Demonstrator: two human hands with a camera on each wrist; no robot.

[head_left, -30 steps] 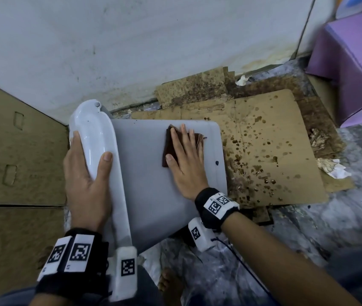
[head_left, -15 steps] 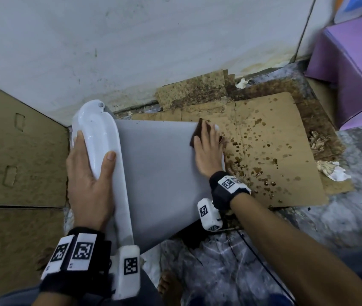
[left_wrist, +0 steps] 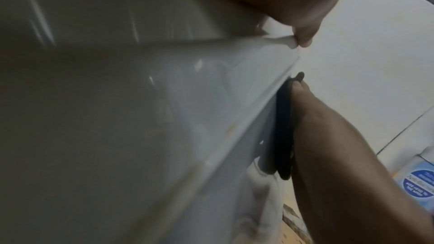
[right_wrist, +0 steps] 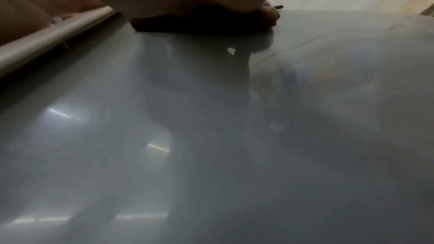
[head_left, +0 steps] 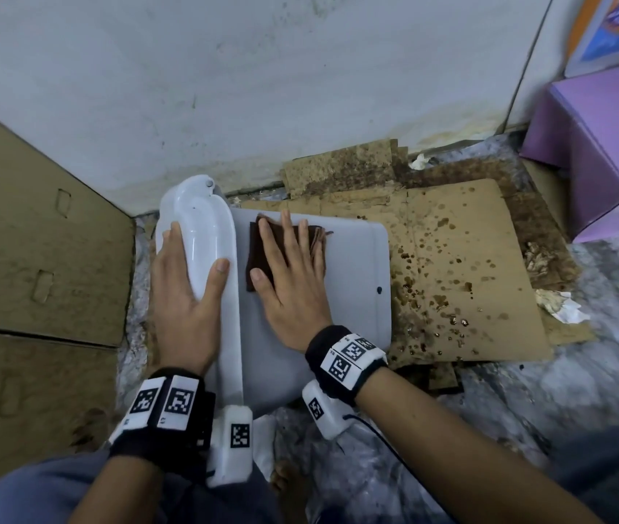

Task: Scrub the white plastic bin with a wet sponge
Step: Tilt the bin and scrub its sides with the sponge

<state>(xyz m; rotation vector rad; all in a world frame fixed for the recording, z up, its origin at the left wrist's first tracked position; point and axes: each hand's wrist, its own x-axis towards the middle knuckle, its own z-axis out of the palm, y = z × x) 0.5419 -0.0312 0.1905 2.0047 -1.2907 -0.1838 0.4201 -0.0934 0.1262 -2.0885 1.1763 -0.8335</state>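
Observation:
The white plastic bin (head_left: 345,304) lies on its side on the floor, its flat side facing up. My left hand (head_left: 187,293) grips its glossy rim (head_left: 206,236) at the left, thumb on the near edge and fingers over the far side. A dark brown sponge (head_left: 255,259) lies flat on the bin's side near the rim. My right hand (head_left: 293,277) presses it down with straight, spread fingers. In the right wrist view the sponge (right_wrist: 202,23) shows squashed under the palm on the grey-white bin (right_wrist: 211,136). The left wrist view shows the rim (left_wrist: 211,47) and the sponge (left_wrist: 284,127) edge-on.
A white wall (head_left: 262,88) stands just behind the bin. Wet, stained cardboard (head_left: 463,281) covers the floor to the right. Brown cardboard boxes (head_left: 36,240) stand at the left, purple boxes (head_left: 602,145) at the far right. Crumpled paper (head_left: 561,308) lies on the marble floor.
My right hand has slid the sponge left, from the bin's right edge back to beside the rim. The left hand has kept its hold on the rim.

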